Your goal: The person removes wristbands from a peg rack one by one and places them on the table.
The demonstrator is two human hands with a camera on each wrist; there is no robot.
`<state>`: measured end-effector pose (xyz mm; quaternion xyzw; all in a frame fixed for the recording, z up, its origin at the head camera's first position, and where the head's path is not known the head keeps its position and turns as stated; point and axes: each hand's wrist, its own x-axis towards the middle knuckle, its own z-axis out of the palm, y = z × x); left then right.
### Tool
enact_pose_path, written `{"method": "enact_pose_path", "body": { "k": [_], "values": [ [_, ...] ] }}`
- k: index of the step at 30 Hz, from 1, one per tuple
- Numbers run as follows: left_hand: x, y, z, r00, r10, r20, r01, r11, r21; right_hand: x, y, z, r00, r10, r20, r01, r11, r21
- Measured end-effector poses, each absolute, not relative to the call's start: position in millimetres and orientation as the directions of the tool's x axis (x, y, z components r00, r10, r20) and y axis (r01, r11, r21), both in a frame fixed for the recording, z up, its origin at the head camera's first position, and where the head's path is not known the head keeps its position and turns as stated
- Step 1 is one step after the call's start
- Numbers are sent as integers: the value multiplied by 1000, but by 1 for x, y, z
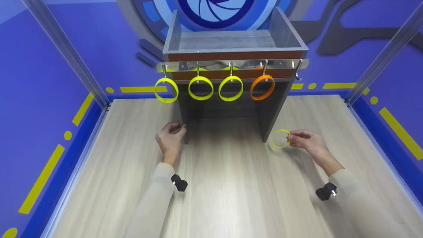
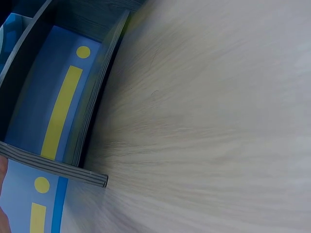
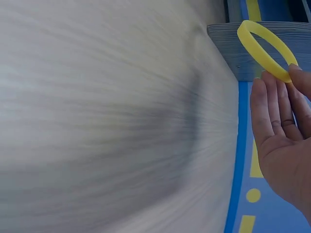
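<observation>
My right hand (image 1: 309,143) pinches a thin yellow ring (image 1: 281,138) between thumb and fingertips, just right of the grey wooden stand's right leg. In the right wrist view the ring (image 3: 265,53) tilts above the fingers, with the thumb on its near edge. At the lower front edge of the stand's left side panel (image 1: 183,109), my left hand (image 1: 170,140) has its thumb and curled fingers. Only a sliver of the left hand (image 2: 3,194) shows in the left wrist view, so its contact with the panel is mostly hidden.
A clear hook rail (image 1: 244,65) crosses the stand's front. From its metal hooks hang several yellow rings (image 1: 231,99) and one orange ring (image 1: 262,98); the rightmost hook (image 1: 298,71) holds no ring. Purple-blue walls (image 1: 56,66) enclose the wooden table (image 1: 224,198).
</observation>
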<state>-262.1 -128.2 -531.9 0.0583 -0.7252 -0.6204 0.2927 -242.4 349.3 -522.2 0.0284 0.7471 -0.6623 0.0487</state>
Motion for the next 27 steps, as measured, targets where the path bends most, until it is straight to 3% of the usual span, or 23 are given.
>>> {"method": "enact_pose_path", "body": {
  "k": [14,27],
  "values": [
    [-264,-128,-531,-823,-454,341,274,209,939,-245,343,-539,-989,-7,-148,143,213,-967],
    [-264,-127,-531,-822,-471,321,272,172,947,-248,341,-551,-977,-1,-215,213,110,-971]
  ]
}}
